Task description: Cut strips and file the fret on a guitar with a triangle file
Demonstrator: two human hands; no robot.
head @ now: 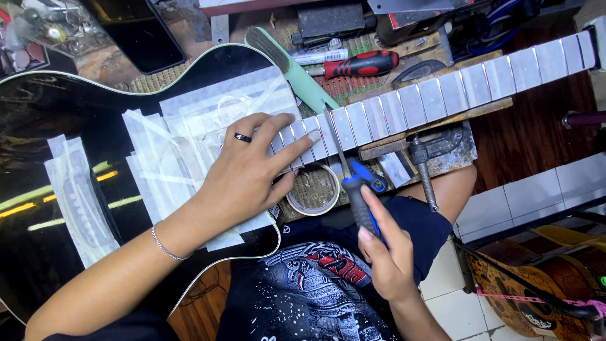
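my right hand is curled tight around a file with a blue and grey handle, its thin steel blade lying across the guitar neck. my left hand lies flat, fingers spread and holding nothing, on the neck's near end. the frets gleam between strips of pale tape, and the neck runs up to the right from the glossy black guitar body, itself patched with tape.

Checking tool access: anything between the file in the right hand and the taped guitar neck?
Nothing visible. The right hand holds the blue-and-grey-handled metal file, whose blade already lies across the masking-taped guitar neck. The left hand rests on the neck beside it, clear of the blade.
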